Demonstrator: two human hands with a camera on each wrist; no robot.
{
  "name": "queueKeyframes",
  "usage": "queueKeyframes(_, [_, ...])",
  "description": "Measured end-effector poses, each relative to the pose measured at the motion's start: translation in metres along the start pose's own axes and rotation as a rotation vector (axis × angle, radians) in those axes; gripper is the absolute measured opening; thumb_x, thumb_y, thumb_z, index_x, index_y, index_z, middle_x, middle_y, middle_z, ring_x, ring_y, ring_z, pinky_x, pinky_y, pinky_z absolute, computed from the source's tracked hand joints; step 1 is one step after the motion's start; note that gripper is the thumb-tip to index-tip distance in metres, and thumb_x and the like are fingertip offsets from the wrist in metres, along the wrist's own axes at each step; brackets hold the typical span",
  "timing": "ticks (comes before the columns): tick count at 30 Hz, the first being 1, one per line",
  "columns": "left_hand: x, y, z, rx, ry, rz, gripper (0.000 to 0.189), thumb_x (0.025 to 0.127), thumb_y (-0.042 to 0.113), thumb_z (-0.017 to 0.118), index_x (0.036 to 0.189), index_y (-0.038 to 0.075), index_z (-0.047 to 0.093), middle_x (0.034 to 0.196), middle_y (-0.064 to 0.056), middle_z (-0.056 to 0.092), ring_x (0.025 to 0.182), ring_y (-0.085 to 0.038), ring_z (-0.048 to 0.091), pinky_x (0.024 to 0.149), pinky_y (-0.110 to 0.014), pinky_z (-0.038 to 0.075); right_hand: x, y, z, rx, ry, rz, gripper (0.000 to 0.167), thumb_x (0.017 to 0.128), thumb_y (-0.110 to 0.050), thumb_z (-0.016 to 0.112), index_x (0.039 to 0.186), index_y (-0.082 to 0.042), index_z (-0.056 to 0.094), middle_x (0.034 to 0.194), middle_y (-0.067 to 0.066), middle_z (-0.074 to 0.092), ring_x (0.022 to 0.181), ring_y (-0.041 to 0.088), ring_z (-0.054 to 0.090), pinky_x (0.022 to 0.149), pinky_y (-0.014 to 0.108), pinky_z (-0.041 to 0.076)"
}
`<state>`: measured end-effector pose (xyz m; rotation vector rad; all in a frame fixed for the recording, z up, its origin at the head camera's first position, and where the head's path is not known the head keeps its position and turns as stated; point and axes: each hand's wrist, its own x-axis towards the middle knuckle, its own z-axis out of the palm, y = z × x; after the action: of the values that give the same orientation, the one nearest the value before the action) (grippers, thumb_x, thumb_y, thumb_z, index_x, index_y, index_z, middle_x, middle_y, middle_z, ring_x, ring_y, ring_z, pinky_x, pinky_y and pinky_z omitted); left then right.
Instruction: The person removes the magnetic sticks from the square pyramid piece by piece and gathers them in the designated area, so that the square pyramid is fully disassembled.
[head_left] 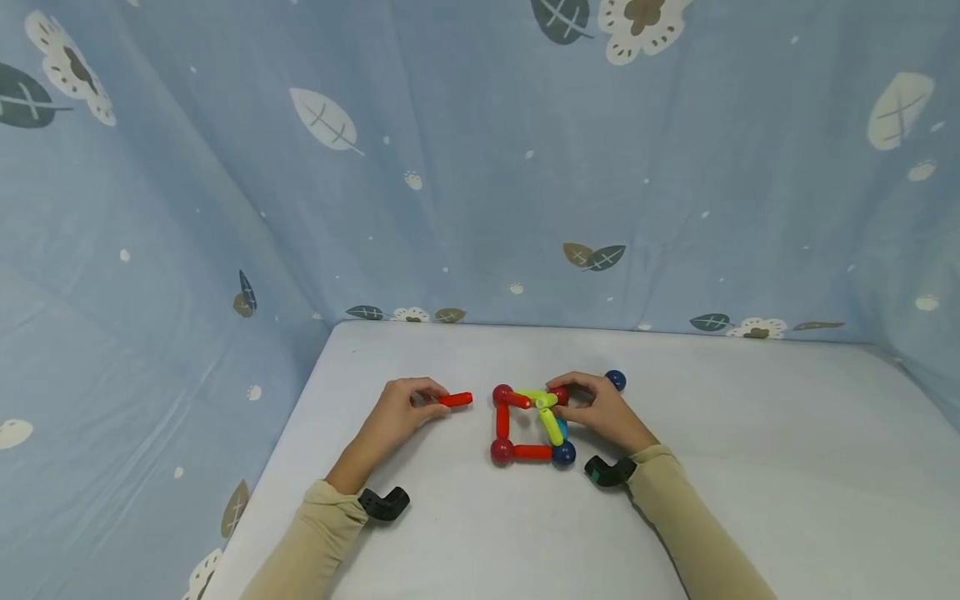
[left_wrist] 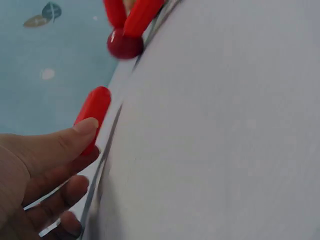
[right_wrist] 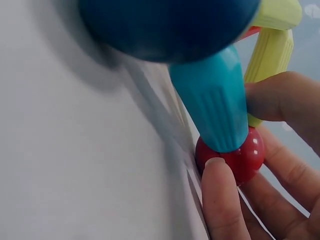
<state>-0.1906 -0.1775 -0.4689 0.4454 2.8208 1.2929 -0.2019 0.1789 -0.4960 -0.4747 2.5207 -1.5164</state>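
My left hand point(head_left: 402, 408) pinches a red magnetic rod point(head_left: 455, 400) between thumb and fingers, apart from the frame to its right. That frame is a square of rods with balls at its corners: red balls point(head_left: 502, 451) on the left, a dark blue ball point(head_left: 563, 454) at front right, and a red ball point(right_wrist: 247, 157) at back right. My right hand point(head_left: 606, 410) holds this back-right ball, its fingers around it beside the light-blue rod point(right_wrist: 215, 102). Yellow-green rods point(head_left: 551, 426) and a red rod point(head_left: 519, 401) lean up from the corners, their ends close together.
A loose dark blue ball point(head_left: 615, 380) lies behind the right hand. The white table point(head_left: 480, 533) meets a blue patterned cloth point(head_left: 480, 208) at its back and left edges. Black cameras point(head_left: 385, 504) sit on both wrists.
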Motion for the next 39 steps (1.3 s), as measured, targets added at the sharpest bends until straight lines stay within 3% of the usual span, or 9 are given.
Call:
queueKeyframes(2, [0.0, -0.008, -0.004, 0.005, 0.004, -0.01, 0.018, 0.082, 0.017, 0.087, 0.099, 0.018, 0.08, 0.089, 0.002, 0.076, 0.075, -0.011, 0.059, 0.068, -0.024, 0.048, -0.006, 0.001, 0.0, -0.002, 0.0, -0.002, 0.036, 0.089, -0.026, 0.082, 0.124, -0.018, 0.072, 0.127, 0.007, 0.071, 0.107, 0.024, 0.059, 0.076, 0.025, 0.057])
queueKeyframes(6, [0.001, -0.018, -0.009, 0.007, -0.011, -0.012, 0.019, 0.083, 0.021, 0.087, 0.101, 0.017, 0.081, 0.091, 0.001, 0.076, 0.076, -0.01, 0.059, 0.069, -0.023, 0.049, -0.017, 0.003, 0.0, 0.011, 0.014, -0.003, 0.036, 0.088, -0.023, 0.084, 0.122, -0.019, 0.073, 0.126, 0.006, 0.071, 0.102, 0.021, 0.061, 0.07, 0.024, 0.057])
queueKeyframes(12, [0.0, -0.03, -0.021, -0.007, 0.004, -0.009, 0.018, 0.083, 0.017, 0.087, 0.1, 0.017, 0.082, 0.097, -0.001, 0.077, 0.077, -0.011, 0.059, 0.069, -0.023, 0.049, -0.022, 0.004, 0.0, 0.005, 0.001, -0.043, 0.036, 0.088, -0.023, 0.083, 0.123, -0.017, 0.072, 0.125, 0.006, 0.071, 0.102, 0.017, 0.063, 0.074, 0.026, 0.06])
queueKeyframes(19, [0.002, -0.045, -0.026, -0.063, -0.007, 0.006, 0.024, 0.086, 0.018, 0.084, 0.11, 0.014, 0.081, 0.101, -0.004, 0.076, 0.083, -0.011, 0.06, 0.072, -0.023, 0.05, -0.021, 0.003, -0.001, 0.007, 0.011, -0.048, 0.036, 0.089, -0.022, 0.083, 0.122, -0.015, 0.073, 0.124, 0.008, 0.072, 0.104, 0.019, 0.063, 0.076, 0.024, 0.059])
queueKeyframes(39, [0.005, -0.051, -0.028, -0.054, 0.018, 0.022, 0.032, 0.088, 0.013, 0.082, 0.119, 0.011, 0.078, 0.095, -0.007, 0.072, 0.076, -0.014, 0.055, 0.069, -0.023, 0.046, -0.023, 0.001, 0.001, 0.004, 0.002, -0.035, 0.036, 0.088, -0.021, 0.083, 0.123, -0.016, 0.072, 0.127, 0.008, 0.071, 0.108, 0.026, 0.061, 0.077, 0.023, 0.058])
